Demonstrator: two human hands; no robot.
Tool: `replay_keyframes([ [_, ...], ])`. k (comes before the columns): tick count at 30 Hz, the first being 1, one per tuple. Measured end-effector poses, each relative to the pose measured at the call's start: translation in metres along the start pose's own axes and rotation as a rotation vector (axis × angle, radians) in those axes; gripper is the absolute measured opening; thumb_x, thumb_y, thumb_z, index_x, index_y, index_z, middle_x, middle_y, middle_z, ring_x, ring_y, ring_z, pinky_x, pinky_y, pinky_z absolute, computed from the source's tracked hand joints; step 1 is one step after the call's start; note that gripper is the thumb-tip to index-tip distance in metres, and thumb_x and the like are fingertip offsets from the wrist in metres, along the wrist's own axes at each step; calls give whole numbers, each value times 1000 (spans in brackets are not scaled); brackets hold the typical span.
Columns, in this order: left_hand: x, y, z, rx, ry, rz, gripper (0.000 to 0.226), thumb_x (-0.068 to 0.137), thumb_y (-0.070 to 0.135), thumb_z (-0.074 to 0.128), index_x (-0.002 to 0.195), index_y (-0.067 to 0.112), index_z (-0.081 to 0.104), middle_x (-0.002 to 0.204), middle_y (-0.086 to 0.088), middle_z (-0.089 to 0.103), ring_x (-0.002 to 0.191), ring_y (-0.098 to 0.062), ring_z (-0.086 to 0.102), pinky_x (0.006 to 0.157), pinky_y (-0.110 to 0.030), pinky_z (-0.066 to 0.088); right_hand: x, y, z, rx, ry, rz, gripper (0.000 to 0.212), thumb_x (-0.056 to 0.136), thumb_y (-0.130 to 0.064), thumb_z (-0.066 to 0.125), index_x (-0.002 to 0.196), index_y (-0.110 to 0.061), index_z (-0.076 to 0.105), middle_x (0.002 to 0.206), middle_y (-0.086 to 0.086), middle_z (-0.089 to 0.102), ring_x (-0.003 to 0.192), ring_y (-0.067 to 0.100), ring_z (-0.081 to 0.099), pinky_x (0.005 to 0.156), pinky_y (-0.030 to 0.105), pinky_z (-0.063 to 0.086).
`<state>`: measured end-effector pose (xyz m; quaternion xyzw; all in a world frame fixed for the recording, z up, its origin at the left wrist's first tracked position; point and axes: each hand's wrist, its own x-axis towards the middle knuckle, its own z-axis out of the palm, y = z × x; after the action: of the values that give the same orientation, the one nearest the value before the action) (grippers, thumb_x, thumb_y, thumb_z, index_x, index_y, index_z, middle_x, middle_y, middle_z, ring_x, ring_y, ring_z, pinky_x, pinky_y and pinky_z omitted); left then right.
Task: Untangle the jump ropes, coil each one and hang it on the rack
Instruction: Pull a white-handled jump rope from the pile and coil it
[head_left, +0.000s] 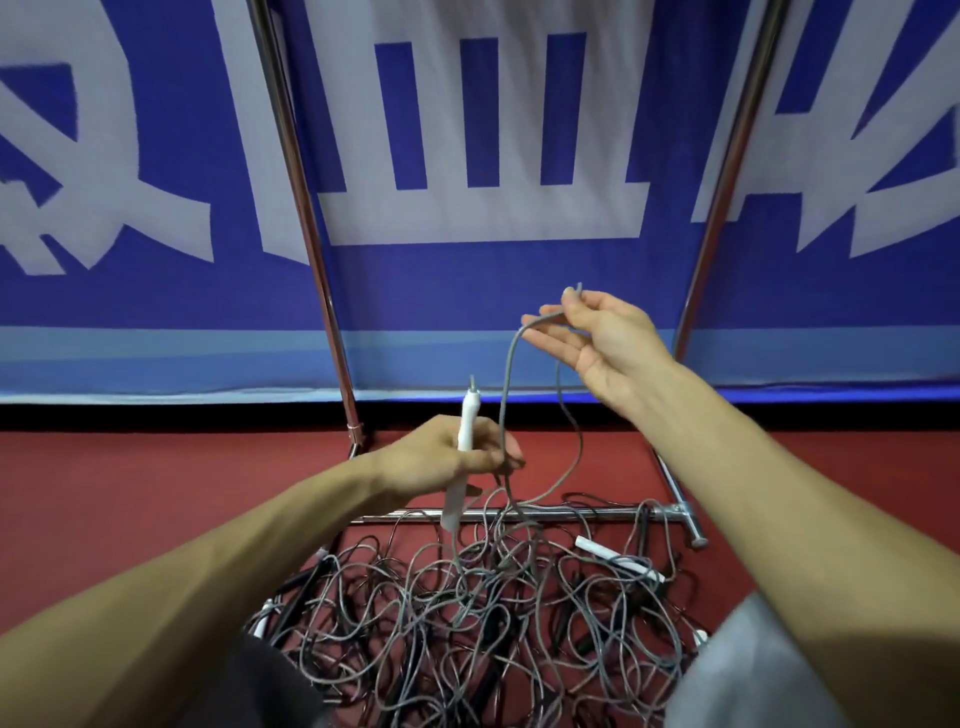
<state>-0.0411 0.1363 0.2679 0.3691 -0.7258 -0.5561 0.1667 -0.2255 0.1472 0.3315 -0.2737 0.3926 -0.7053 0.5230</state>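
A heap of tangled grey and black jump ropes lies on the red floor below my arms. My left hand grips a white rope handle upright above the heap. A grey cord rises from that hand in a loop to my right hand, which pinches the cord between thumb and forefinger, the other fingers spread. A second strand hangs from the right hand back into the heap. Another white handle lies at the heap's right side.
The metal rack's two uprights rise on either side, and its base bar crosses the floor behind the heap. A blue banner with white characters hangs behind. My knees frame the bottom corners.
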Motion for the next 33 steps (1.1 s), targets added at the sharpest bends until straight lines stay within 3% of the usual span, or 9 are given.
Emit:
replay_keyframes([
  [5, -3, 9, -20, -66, 242, 76, 11, 98, 6, 54, 97, 10, 65, 82, -7, 70, 76, -14, 67, 72, -31, 56, 5, -7, -8, 119, 125, -6, 10, 98, -2, 51, 89, 2, 50, 83, 20, 59, 62, 26, 71, 56, 34, 60],
  [10, -13, 28, -42, -264, 472, 190, 11, 99, 6, 52, 101, 7, 63, 72, -4, 67, 69, -17, 68, 59, -29, 59, 5, 0, -12, -80, 147, 83, 19, 99, -15, 55, 93, 3, 54, 87, 18, 64, 67, 28, 71, 56, 31, 59],
  [14, -17, 42, -51, -534, 544, 254, 11, 99, 9, 53, 106, 7, 61, 76, -2, 69, 77, -19, 70, 67, -37, 61, 2, 17, -5, -397, -16, 185, 27, 103, -26, 46, 95, -3, 58, 90, 16, 67, 73, 28, 70, 61, 36, 61],
  [16, -18, 48, -56, -679, 575, 281, 11, 98, 9, 53, 108, 6, 58, 76, -2, 68, 78, -19, 71, 64, -35, 60, -1, 27, 1, -652, -154, 204, 13, 100, -8, 48, 98, -5, 60, 94, 15, 68, 75, 24, 70, 66, 34, 61],
  [18, -19, 50, -60, -806, 600, 294, 8, 97, 9, 55, 105, 7, 57, 77, -4, 69, 78, -20, 72, 64, -35, 60, -5, 38, 5, -838, -339, 263, 31, 92, 13, 41, 100, -9, 62, 97, 10, 69, 82, 18, 69, 74, 28, 58],
  [21, -20, 49, -67, -983, 616, 296, 6, 98, 10, 55, 103, 7, 56, 80, -5, 69, 80, -20, 73, 64, -33, 60, -13, 49, 10, -1014, -607, 356, 46, 87, 18, 37, 101, -15, 65, 103, 0, 69, 95, 11, 66, 86, 25, 51],
  [25, -19, 42, -83, -1203, 658, 308, 11, 100, 9, 51, 91, 6, 55, 79, -7, 68, 79, -19, 72, 60, -31, 59, -20, 58, 14, -1152, -783, 396, 21, 91, 3, 56, 96, -17, 63, 110, 8, 65, 93, 11, 60, 94, 34, 51],
  [28, -17, 34, -88, -1211, 701, 289, 9, 101, 9, 50, 99, 2, 54, 90, -10, 69, 81, -20, 73, 61, -32, 60, -20, 65, 16, -1125, -729, 367, 11, 92, 0, 60, 91, -11, 57, 102, 21, 66, 84, 20, 64, 85, 40, 56],
  [33, -11, 19, -88, -998, 794, 205, 17, 101, 11, 51, 115, 2, 49, 110, -14, 66, 83, -22, 73, 63, -33, 60, -9, 58, 18, -867, -371, 162, 16, 98, 5, 42, 97, -9, 49, 86, 15, 65, 64, 26, 69, 60, 34, 61],
])
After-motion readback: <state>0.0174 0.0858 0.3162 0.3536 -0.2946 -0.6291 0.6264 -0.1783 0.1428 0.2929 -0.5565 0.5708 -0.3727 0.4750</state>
